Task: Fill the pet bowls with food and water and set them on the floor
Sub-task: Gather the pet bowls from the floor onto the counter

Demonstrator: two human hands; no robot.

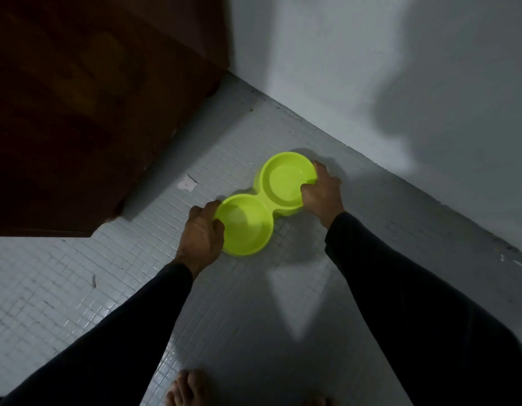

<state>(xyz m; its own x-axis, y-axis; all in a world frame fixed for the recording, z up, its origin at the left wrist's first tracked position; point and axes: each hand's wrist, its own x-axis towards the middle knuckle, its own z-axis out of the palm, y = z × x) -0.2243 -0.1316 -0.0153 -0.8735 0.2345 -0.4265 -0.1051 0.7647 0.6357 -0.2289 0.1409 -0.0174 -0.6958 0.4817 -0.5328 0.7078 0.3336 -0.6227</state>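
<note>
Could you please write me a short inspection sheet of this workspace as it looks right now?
Surface: grey small-tiled floor, dimly lit, with shadows on it.
Job's things: one lime-green double pet bowl, two joined compartments; no food seen in either, water cannot be told.
Clutter: a pale scrap on the tiles near the door; dark specks along the wall's base.
Grippers: left hand grips the rim of the nearer compartment; right hand grips the rim of the farther one; whether the bowl touches the floor cannot be told.
Cables: nothing seen.
Surroundings: dark wooden door at left, white wall behind, bare foot at the bottom edge.
</note>
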